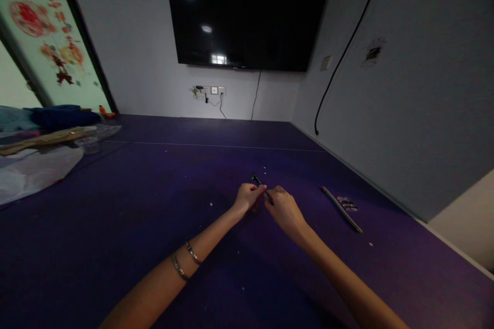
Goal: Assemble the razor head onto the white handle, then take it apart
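Over the purple surface, my left hand (pixel 249 197) pinches a slim black tool with a short angled head (pixel 254 179), its fingers closed around the shaft. The head points away from me, up and to the left. My right hand (pixel 284 209) is closed on the lower end of the same tool, close beside the left hand. Fingers cover much of the shaft, and the tool's exact kind is too small to make out. To the right of my right hand lie a long, thin greyish-beige strip (pixel 341 209) and a small clear packet with dark pieces (pixel 348 203).
The wide purple surface (pixel 162 226) has small white scraps on it. Cloth and plastic bags (pixel 42 169) are heaped at the left. A black cable (pixel 343 54) hangs down the right wall. A large television (pixel 250 15) hangs above sockets (pixel 210 90).
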A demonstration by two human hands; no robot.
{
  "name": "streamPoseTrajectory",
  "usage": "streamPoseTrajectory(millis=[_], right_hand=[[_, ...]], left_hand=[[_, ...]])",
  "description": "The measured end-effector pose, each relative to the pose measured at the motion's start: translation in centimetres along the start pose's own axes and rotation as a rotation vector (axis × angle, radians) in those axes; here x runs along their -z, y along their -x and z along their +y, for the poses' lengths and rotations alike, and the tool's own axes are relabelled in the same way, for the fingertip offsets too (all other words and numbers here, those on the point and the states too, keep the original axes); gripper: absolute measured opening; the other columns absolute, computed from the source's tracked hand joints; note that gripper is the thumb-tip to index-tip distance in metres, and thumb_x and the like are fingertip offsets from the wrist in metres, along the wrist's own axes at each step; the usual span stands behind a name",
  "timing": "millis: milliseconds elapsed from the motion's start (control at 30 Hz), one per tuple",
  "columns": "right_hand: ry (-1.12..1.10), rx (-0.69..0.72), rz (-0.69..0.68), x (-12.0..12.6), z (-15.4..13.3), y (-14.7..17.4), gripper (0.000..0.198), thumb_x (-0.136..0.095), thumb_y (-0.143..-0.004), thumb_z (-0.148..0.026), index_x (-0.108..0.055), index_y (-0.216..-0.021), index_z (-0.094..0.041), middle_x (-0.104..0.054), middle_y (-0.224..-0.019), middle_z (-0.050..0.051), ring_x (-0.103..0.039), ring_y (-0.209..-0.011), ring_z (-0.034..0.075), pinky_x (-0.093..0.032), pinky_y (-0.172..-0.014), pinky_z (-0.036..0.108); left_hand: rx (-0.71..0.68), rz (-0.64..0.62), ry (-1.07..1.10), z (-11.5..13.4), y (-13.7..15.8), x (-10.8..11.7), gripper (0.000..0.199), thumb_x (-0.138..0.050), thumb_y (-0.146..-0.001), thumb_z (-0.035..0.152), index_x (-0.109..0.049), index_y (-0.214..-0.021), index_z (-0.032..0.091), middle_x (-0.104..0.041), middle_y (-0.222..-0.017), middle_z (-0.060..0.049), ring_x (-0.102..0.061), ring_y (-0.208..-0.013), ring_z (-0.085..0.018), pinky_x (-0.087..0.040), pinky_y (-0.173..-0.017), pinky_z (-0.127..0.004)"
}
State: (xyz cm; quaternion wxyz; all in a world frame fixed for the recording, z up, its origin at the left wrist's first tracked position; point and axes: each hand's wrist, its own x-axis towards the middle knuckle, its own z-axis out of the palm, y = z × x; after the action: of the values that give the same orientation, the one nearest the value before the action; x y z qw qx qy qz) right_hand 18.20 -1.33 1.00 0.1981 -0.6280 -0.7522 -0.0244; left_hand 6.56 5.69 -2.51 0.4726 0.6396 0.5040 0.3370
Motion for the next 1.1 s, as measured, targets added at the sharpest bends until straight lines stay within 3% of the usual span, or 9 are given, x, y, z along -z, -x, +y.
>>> streamPoseTrajectory(millis=[267,567,867,1100], right_hand=[[-0.103,0.063,-0.005,0.1,-0.7,0.8,0.030,-0.040,-0.088,-0.027,-0.068,-0.090,-0.015,-0.063,-0.085,0.009,-0.061,-0.076,0.018,-0.043,-0.071,0.026],[-0.124,-0.025,0.004,0.0,4.6,2.0,0.030,-0.043,-0.084,-0.025,-0.070,-0.088,-0.014,-0.066,-0.083,0.010,-0.062,-0.072,0.018,-0.044,-0.068,0.026],[-0.105,-0.127,-0.014,-0.2,10.4,3.4,0.028,-0.044,-0.080,-0.027,-0.070,-0.080,-0.017,-0.070,-0.084,0.010,-0.064,-0.074,0.021,-0.044,-0.069,0.027],[0.000,-0.162,-0.014,1.4,13.1,4.1,0.028,-0.040,-0.079,-0.027,-0.065,-0.070,-0.018,-0.068,-0.070,0.007,-0.062,-0.064,0.020,-0.039,-0.060,0.027]], left_hand=[[0.021,-0.047,-0.185,-0.8,-0.5,2.3,0.036,-0.047,-0.082,0.038,-0.055,-0.056,0.013,-0.044,-0.040,0.004,-0.041,-0.032,-0.007,-0.034,-0.036,-0.019],[0.044,-0.080,-0.611,-1.3,-2.5,7.6,0.025,-0.052,-0.070,0.024,-0.056,-0.047,0.013,-0.046,-0.038,0.001,-0.045,-0.034,-0.010,-0.038,-0.042,-0.022],[-0.007,-0.073,-0.847,-1.7,-3.2,7.9,0.020,-0.055,-0.069,0.025,-0.064,-0.056,0.014,-0.059,-0.050,-0.005,-0.060,-0.057,-0.016,-0.042,-0.056,-0.022],[-0.059,-0.053,-0.925,-1.9,-2.6,7.9,0.025,-0.053,-0.073,0.034,-0.063,-0.060,0.015,-0.065,-0.064,-0.009,-0.063,-0.069,-0.020,-0.043,-0.060,-0.025]])
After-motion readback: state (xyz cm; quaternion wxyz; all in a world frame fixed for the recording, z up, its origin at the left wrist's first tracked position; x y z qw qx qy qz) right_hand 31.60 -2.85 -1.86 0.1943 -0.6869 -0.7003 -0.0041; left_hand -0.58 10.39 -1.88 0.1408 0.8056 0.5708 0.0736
